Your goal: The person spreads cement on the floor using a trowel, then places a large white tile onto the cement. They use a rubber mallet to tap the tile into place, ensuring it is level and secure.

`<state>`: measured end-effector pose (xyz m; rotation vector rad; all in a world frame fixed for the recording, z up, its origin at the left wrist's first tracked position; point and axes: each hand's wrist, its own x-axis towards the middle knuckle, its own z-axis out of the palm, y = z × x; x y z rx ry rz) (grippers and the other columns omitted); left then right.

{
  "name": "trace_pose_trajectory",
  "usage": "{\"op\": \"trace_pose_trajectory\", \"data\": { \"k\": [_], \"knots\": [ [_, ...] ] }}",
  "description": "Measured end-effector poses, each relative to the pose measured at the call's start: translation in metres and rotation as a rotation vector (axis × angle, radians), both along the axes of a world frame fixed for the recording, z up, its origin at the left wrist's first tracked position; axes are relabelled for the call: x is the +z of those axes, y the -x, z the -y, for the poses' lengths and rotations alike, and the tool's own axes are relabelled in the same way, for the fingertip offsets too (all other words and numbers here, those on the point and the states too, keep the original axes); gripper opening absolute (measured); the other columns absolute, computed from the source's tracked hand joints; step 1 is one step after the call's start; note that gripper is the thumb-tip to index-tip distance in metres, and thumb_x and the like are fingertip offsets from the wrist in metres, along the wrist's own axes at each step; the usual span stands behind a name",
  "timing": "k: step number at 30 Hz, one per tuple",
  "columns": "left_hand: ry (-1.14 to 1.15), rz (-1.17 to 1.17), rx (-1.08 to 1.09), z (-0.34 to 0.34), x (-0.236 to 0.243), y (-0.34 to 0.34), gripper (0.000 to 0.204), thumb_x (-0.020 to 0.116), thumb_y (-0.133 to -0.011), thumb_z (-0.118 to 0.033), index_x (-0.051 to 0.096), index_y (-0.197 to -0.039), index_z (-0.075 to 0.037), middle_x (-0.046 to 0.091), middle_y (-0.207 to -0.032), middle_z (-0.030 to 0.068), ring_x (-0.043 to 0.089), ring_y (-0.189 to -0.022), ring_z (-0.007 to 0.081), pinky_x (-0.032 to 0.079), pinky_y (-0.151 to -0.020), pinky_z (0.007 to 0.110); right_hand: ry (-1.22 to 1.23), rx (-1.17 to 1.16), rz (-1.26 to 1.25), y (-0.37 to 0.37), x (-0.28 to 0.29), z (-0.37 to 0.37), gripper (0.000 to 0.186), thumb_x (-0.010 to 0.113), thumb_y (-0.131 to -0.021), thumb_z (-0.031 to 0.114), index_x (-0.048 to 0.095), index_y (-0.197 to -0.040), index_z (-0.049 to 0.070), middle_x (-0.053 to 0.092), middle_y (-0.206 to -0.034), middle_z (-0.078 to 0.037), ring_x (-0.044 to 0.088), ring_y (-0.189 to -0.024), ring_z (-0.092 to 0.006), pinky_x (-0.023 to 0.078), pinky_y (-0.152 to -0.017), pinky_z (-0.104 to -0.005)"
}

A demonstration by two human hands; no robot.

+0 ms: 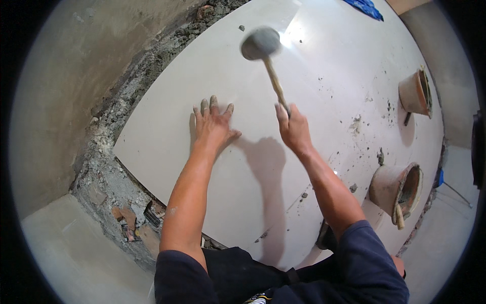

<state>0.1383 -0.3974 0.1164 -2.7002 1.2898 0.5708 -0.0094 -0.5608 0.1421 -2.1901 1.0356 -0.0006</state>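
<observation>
My right hand (295,130) is closed round the wooden handle of a rubber mallet (261,43). The mallet's grey, round head is raised above the floor tiles, pointing away from me. My left hand (215,124) lies on a large, pale, glossy tile (167,126) with its fingers spread. Grey mortar smears show on its fingertips. A shadow of my right arm falls across the tile between my two arms.
Two mortar-caked buckets (382,187) (411,96) stand at the right; a wooden handle sticks out of the nearer one. Rough mortar and rubble (109,167) line the wall at the left. Mortar crumbs (357,126) dot the tiles. Blue plastic (365,7) lies at the far edge.
</observation>
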Motion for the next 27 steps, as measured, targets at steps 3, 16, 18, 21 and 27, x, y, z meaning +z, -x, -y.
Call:
{"op": "trace_pose_trajectory", "data": {
  "k": [3,16,18,21,27],
  "knots": [
    [-0.030,-0.012,0.002,0.004,0.001,0.000,0.088,0.070,-0.070,-0.065,0.044,-0.145,-0.026,0.028,-0.154,0.0207,0.025,-0.142,0.0396,0.021,-0.113,0.060,-0.081,-0.001,-0.209,0.015,-0.002,0.005,0.055,0.045,-0.098,0.051,0.057,-0.090,-0.002,0.063,-0.072,-0.024,0.062,-0.072,-0.0442,0.046,-0.068,-0.0504],
    [-0.066,0.002,-0.035,0.036,0.003,-0.004,0.103,0.074,-0.064,-0.068,0.035,-0.149,-0.025,0.028,-0.152,0.0254,0.028,-0.141,0.0396,0.023,-0.112,0.059,-0.012,-0.069,0.190,-0.016,0.009,0.008,0.044,0.051,-0.098,0.043,0.055,-0.090,0.000,0.063,-0.072,-0.025,0.062,-0.070,-0.0464,0.047,-0.061,-0.0525],
    [-0.094,0.015,-0.009,0.050,0.003,0.002,0.107,0.074,-0.062,-0.069,0.033,-0.150,-0.025,0.029,-0.152,0.0262,0.029,-0.141,0.0402,0.023,-0.112,0.057,0.058,-0.055,0.215,-0.029,0.000,0.004,0.045,0.052,-0.096,0.045,0.053,-0.087,0.001,0.064,-0.071,-0.025,0.062,-0.068,-0.0469,0.048,-0.060,-0.0547],
    [-0.149,0.055,-0.020,0.053,0.005,0.007,0.104,0.070,-0.064,-0.073,0.031,-0.150,-0.030,0.027,-0.153,0.0250,0.029,-0.141,0.0393,0.023,-0.113,0.051,-0.022,0.004,0.040,-0.034,-0.013,0.001,0.049,0.049,-0.096,0.050,0.056,-0.090,0.001,0.065,-0.076,-0.025,0.064,-0.074,-0.0452,0.049,-0.066,-0.0534],
    [-0.073,0.059,-0.026,0.049,0.004,0.007,0.105,0.074,-0.063,-0.067,0.032,-0.151,-0.027,0.028,-0.152,0.0268,0.032,-0.139,0.0412,0.026,-0.111,0.055,-0.112,-0.022,-0.027,-0.016,-0.011,-0.003,0.051,0.049,-0.095,0.050,0.059,-0.095,0.000,0.066,-0.083,-0.025,0.064,-0.079,-0.0442,0.049,-0.070,-0.0528]
  ]
}}
